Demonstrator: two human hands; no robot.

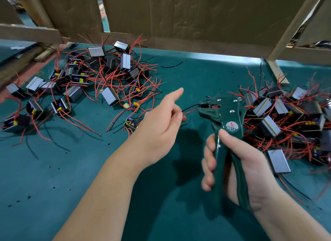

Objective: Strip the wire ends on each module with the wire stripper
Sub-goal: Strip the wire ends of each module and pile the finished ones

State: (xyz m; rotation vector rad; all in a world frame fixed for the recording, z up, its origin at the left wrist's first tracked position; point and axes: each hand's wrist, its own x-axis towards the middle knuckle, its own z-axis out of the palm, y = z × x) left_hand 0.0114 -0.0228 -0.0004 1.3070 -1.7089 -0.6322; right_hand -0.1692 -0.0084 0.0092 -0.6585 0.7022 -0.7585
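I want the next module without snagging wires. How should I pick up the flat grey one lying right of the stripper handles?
Pinch the module across its long edges, coming down from the near left. It lies flat at the near edge of the pile, and its wires trail off its near end to the right, so that side looks free.

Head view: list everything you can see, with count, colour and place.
stripper: one, dark green, centre right, held upright
wires: two, one red and one black, running from left hand into stripper head
left pile: many modules, black and silver with red and black leads, far left on mat
right pile: many like modules, right edge
scraps: scattered bits, black and red, on mat
mat: one, teal, covers table
cardboard: brown sheets, back
wood strip: pale, back right
left hand: pinches wires, forefinger straight
right hand: grips stripper handles
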